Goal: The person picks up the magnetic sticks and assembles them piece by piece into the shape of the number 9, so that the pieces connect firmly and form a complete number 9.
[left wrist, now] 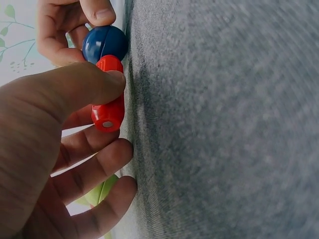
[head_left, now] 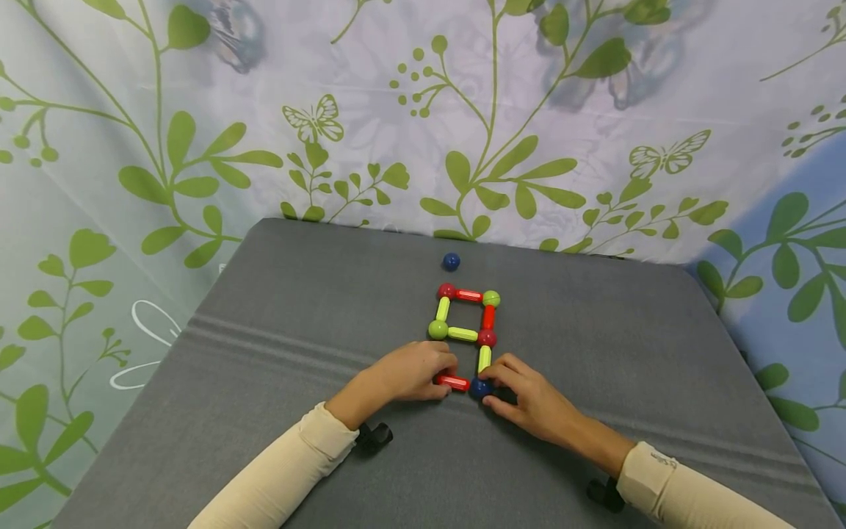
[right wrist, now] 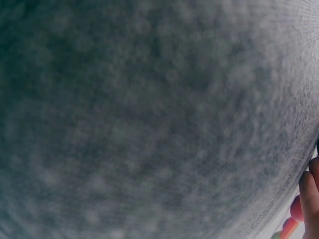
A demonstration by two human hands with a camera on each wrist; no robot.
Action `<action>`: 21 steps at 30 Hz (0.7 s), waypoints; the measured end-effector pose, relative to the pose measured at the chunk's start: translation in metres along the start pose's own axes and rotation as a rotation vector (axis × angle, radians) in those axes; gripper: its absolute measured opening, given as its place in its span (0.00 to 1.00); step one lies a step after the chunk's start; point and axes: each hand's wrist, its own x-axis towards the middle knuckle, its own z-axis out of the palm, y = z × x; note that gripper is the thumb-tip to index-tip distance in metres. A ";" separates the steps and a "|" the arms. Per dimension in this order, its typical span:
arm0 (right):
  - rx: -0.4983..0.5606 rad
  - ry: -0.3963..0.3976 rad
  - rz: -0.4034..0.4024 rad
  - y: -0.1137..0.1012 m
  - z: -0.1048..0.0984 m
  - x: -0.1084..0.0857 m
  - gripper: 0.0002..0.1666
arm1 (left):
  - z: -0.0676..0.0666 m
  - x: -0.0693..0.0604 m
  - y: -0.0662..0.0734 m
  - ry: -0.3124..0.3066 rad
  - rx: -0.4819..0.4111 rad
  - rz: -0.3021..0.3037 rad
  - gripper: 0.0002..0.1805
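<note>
My left hand (head_left: 411, 372) pinches a red magnetic rod (head_left: 454, 382) between thumb and fingers. That rod's right end meets a dark blue ball (head_left: 480, 388), which the fingers of my right hand (head_left: 537, 402) grip. From the blue ball a yellow-green rod (head_left: 485, 358) runs up to a red ball (head_left: 487, 338). This red ball is a corner of a square of red and yellow-green rods and balls lying beyond both hands. In the left wrist view the bare end of the red rod (left wrist: 107, 119) points toward the camera. The right wrist view catches only fingertips.
A loose blue ball (head_left: 452, 261) lies beyond the square, close to the back of the grey cloth-covered table (head_left: 317, 294). A curtain with leaf and butterfly prints (head_left: 370, 110) hangs behind the table. Dark wrist devices (head_left: 375, 438) sit under both sleeves.
</note>
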 end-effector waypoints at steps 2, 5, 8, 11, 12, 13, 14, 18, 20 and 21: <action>-0.003 0.002 -0.002 0.000 0.000 0.000 0.23 | 0.000 0.000 0.000 -0.001 0.002 0.001 0.07; -0.007 0.003 -0.002 0.000 0.001 0.000 0.23 | 0.001 0.001 0.000 -0.009 0.015 -0.003 0.07; -0.008 -0.001 0.007 0.001 0.001 0.000 0.24 | 0.000 0.002 0.001 -0.018 0.032 -0.010 0.08; -0.011 -0.003 0.006 0.001 0.000 0.001 0.24 | -0.001 0.003 0.002 -0.028 0.044 -0.020 0.08; -0.009 -0.004 0.007 0.000 0.000 0.001 0.24 | -0.001 0.003 0.002 -0.029 0.048 -0.022 0.08; -0.008 -0.004 0.005 0.000 0.000 0.001 0.24 | -0.001 0.004 0.002 -0.030 0.050 -0.025 0.08; -0.007 -0.003 0.001 0.000 0.000 0.002 0.24 | -0.001 0.004 0.002 -0.031 0.052 -0.027 0.08; -0.008 0.002 0.000 -0.001 0.000 0.002 0.24 | 0.001 0.004 0.001 -0.024 0.053 -0.025 0.08; -0.010 0.001 0.006 -0.002 0.000 0.002 0.24 | 0.001 0.004 0.001 -0.022 0.052 -0.023 0.08; -0.012 0.004 0.004 -0.002 0.000 0.002 0.24 | 0.001 0.004 0.000 -0.020 0.053 -0.020 0.08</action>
